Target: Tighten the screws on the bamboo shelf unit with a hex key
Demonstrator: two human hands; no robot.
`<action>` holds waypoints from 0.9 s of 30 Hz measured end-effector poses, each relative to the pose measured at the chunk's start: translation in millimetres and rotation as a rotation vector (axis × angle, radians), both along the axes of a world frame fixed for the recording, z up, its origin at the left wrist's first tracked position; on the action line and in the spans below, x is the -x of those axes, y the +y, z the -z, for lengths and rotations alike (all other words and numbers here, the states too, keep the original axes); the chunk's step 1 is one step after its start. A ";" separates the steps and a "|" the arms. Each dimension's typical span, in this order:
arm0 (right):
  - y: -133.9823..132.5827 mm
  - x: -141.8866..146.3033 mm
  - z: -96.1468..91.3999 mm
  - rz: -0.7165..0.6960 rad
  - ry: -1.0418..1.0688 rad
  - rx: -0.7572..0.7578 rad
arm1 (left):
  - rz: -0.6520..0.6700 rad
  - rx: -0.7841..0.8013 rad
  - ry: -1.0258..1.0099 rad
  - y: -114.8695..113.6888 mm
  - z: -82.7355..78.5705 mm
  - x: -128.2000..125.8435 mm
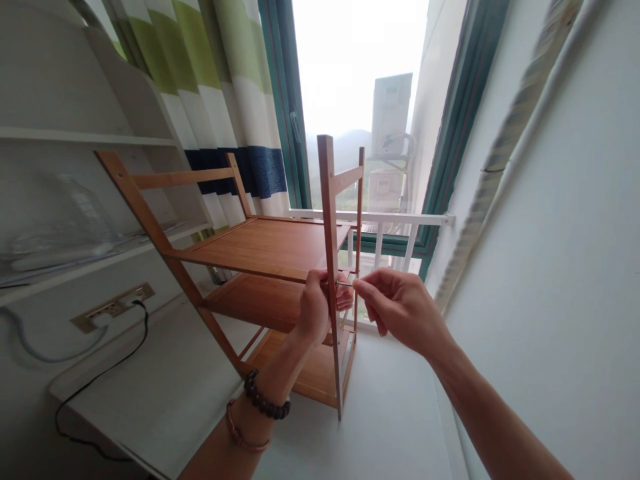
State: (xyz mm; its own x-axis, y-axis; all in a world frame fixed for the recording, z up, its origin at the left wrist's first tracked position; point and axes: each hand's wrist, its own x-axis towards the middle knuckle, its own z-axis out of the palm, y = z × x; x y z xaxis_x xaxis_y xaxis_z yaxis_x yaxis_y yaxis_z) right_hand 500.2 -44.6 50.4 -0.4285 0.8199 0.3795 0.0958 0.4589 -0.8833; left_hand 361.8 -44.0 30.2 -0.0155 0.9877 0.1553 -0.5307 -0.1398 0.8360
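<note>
"So, where would you expect trouble first?"

"At the thin metal rod (345, 285). The right hand (400, 303) has it pinched between thumb and fingertips, and its far end seems to meet the near post (329, 220) of the wooden rack (270, 243). A grip that slight could slip, or let the rod go in crooked, if the push comes off its line."

"Is it a screw or a key?"

"I can't tell; too little of it shows."

"And the left hand (315, 300)?"

"Wrapped around that same post, grasping it at about the height of the rod. If that hold loosened, the post might twist under the right hand's pressure. The fingers beyond the post also lie close to the rod, so a skid could jab them."

"Could the whole rack shift?"

"Possibly. It stands on the white tabletop (400, 407) in front of the window (345, 73), and I see no clamp on it. A hard sideways shove could slide its feet, with only the left hand to brace it."
</note>
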 end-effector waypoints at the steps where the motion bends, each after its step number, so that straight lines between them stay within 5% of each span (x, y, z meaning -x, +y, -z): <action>1: 1.4 -0.5 0.7 -0.018 0.012 0.007 | 0.001 0.010 -0.002 -0.2 -0.6 0.0; 8: 4.4 0.4 4.3 0.010 0.008 -0.093 | 0.011 0.039 -0.027 1.2 3.0 1.2; 13: 7.0 6.6 3.8 -0.130 0.140 0.142 | 0.017 0.020 -0.043 2.8 5.3 2.1; 22: 22.2 -18.5 14.6 -0.516 0.223 0.121 | -0.043 0.065 -0.032 1.2 3.9 1.2; 27: 23.5 -18.4 22.1 -0.391 0.164 -0.034 | -0.085 0.071 0.010 0.1 3.5 0.2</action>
